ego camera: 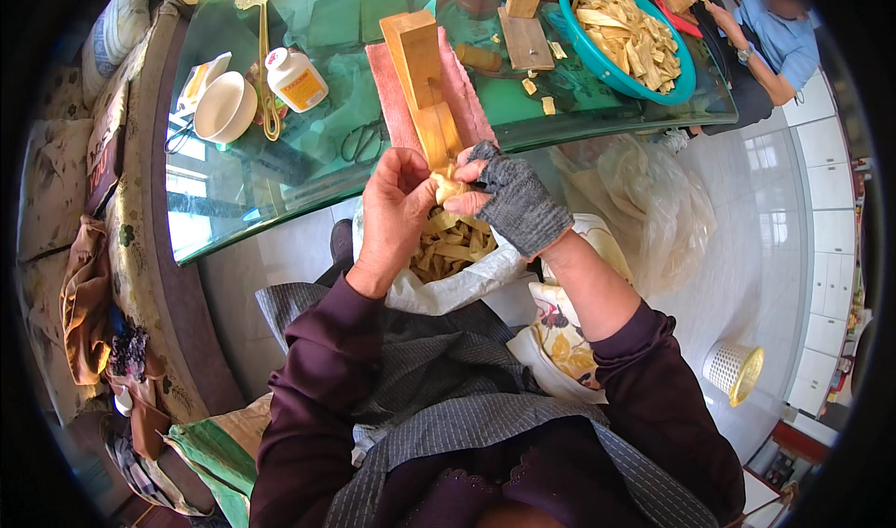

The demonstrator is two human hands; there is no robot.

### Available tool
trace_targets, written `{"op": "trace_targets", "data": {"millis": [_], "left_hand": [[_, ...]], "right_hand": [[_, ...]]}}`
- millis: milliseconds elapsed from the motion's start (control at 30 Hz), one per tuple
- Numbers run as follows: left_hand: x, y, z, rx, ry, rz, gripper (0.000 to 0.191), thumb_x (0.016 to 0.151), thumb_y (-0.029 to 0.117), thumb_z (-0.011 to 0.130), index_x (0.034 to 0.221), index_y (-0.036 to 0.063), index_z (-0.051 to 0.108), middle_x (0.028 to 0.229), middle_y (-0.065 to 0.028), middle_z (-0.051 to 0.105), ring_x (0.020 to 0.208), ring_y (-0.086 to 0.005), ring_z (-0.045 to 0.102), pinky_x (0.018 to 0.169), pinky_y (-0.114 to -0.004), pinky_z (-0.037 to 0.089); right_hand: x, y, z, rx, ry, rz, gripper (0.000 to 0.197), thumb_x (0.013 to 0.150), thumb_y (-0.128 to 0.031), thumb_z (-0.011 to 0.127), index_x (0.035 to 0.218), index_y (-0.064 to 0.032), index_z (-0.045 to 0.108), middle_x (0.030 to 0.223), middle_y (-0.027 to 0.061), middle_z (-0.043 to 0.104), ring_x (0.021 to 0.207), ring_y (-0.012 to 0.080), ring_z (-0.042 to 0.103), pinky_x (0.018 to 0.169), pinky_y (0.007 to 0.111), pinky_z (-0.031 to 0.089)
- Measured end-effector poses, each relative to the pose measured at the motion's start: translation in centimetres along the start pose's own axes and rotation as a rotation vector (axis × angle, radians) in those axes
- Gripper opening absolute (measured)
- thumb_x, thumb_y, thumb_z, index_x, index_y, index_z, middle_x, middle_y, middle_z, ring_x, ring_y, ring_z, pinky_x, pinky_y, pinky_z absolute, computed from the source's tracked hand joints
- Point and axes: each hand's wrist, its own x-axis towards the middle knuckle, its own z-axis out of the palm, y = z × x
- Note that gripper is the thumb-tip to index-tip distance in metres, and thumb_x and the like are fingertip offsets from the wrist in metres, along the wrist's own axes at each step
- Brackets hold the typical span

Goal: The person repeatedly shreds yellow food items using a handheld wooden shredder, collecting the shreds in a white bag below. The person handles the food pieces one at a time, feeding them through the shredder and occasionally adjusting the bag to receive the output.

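Between the fingertips of my bare left hand [397,210] and my right hand [507,196], in a grey fingerless knit glove, is a small pale-yellow folded piece [448,184], perhaps a strip of dried plant husk. Both hands pinch it at the near end of a wooden block tool [423,73], which has a raised block on a narrower base. That tool lies on a pink towel [392,94] at the table's edge. Below my hands a white sack [455,290] stands open, with many yellowish strips [448,248] inside. My fingers hide part of the piece.
On the glass-topped table [280,185] are a white bowl [225,107], a white bottle [297,80], a skimmer [264,45], scissors [362,142] and a second wooden tool [525,35]. A teal basin [689,84] holds strips. At right, a co-worker [770,31] handles a wooden block.
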Motion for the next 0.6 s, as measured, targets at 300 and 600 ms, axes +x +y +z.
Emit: {"op": "trace_targets", "data": {"millis": [300, 600], "left_hand": [[-0.7, 0.9, 0.5, -0.127, 0.013, 0.037, 0.011, 0.085, -0.001, 0.063, 0.091, 0.0013, 0.055, 0.082, 0.0019, 0.059, 0.074, -0.0045, 0.056, 0.07, -0.018, 0.046], [-1.6, 2.3, 1.8, -0.108, 0.017, -0.089, 0.022, 0.084, 0.008, 0.067, 0.103, -0.0027, 0.061, 0.087, -0.0026, 0.065, 0.077, -0.0073, 0.06, 0.069, -0.02, 0.048]], "right_hand": [[-0.1, -2.0, -0.5, -0.061, 0.17, 0.02, 0.033, 0.063, -0.017, 0.082, 0.079, -0.0053, 0.055, 0.08, 0.0051, 0.058, 0.075, 0.0177, 0.058, 0.07, 0.029, 0.047], [0.0, -0.3, -0.8, -0.086, 0.179, -0.123, 0.02, 0.073, -0.017, 0.074, 0.081, -0.0045, 0.061, 0.078, 0.0075, 0.06, 0.073, 0.0205, 0.059, 0.069, 0.03, 0.047]]}}
